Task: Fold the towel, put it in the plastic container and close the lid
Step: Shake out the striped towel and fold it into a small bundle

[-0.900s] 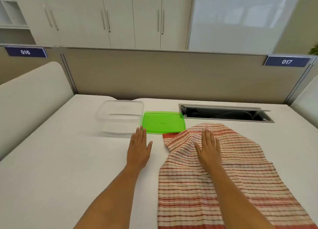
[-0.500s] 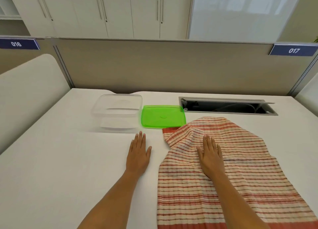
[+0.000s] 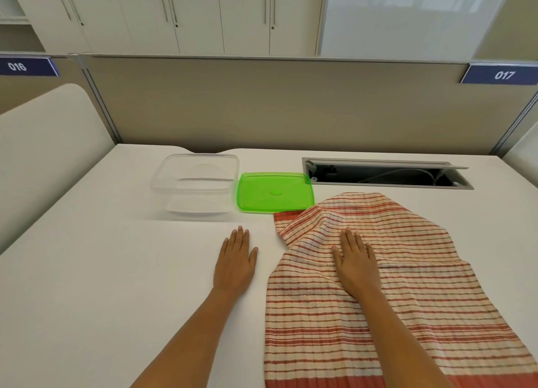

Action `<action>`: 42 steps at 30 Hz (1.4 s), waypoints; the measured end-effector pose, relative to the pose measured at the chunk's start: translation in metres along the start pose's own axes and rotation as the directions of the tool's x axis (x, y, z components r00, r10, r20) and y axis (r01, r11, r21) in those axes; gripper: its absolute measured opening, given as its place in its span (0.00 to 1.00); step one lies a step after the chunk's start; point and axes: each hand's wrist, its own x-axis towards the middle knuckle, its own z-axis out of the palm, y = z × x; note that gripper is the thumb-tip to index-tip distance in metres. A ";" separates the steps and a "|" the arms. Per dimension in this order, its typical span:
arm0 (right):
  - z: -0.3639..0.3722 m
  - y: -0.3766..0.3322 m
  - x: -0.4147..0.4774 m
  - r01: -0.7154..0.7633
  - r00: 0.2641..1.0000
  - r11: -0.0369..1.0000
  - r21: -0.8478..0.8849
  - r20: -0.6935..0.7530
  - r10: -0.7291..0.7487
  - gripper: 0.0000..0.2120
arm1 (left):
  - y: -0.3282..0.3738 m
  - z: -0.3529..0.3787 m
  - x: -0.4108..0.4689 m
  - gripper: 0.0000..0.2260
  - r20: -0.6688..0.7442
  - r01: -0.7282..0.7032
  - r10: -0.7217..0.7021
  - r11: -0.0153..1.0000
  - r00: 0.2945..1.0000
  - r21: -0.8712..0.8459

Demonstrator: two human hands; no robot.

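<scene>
Towel (image 3: 378,300): soft, limp (rumpled far end); pinch corners. Right hand (image 3: 356,261) flat on it, left hand (image 3: 235,262) flat on table (image 3: 102,285), nothing grasped.

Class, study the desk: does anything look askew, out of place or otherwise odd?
Little stands out. The striped towel lies rumpled and skewed, its far corner overlapping the green lid. The lid lies off, beside the empty clear container. The cable hatch in the desk stands open. Nothing looks spilled or damaged.

Both forearms reach forward, bare. The left hand (image 3: 235,264) lies palm-down and flat, fingers (image 3: 240,236) straight and together; the right hand (image 3: 355,264) lies likewise, fingers extended.
</scene>
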 end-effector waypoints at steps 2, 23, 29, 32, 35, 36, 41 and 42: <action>0.000 0.000 0.000 0.000 1.000 1.000 0.000 -0.002 0.000 0.27 | 0.008 0.000 -0.002 0.36 0.030 -0.005 0.006 1.000 1.000 -0.011; -0.010 0.000 -0.001 -0.018 0.961 0.939 0.344 -0.254 0.112 0.18 | 0.122 -0.048 0.015 0.09 0.233 0.362 -0.290 0.558 0.928 -0.746; -0.089 -0.022 0.004 0.216 0.886 0.754 0.621 -0.449 0.116 0.17 | 0.141 -0.104 0.025 0.12 0.114 0.159 -0.136 0.391 0.984 -0.907; -0.154 -0.042 0.001 0.451 0.855 0.640 0.622 -0.508 -0.108 0.18 | 0.150 -0.138 0.030 0.08 0.008 -0.011 0.063 0.300 0.998 -0.954; -0.203 -0.056 -0.004 0.473 0.876 0.524 0.708 -0.313 -0.367 0.17 | 0.157 -0.172 0.032 0.11 -0.028 -0.098 0.264 0.253 0.964 -0.963; -0.214 -0.059 -0.004 0.438 0.879 0.495 0.750 -0.242 -0.411 0.16 | 0.157 -0.183 0.033 0.12 -0.027 -0.110 0.316 0.250 0.948 -0.962; -0.245 -0.060 0.000 0.440 0.887 0.564 0.699 -0.242 -0.392 0.10 | 0.146 -0.213 0.044 0.08 -0.038 -0.141 0.381 0.246 0.924 -0.959; -0.248 -0.058 0.002 0.446 0.889 0.602 0.662 -0.248 -0.385 0.07 | 0.142 -0.216 0.047 0.07 -0.048 -0.145 0.356 0.251 0.933 -0.957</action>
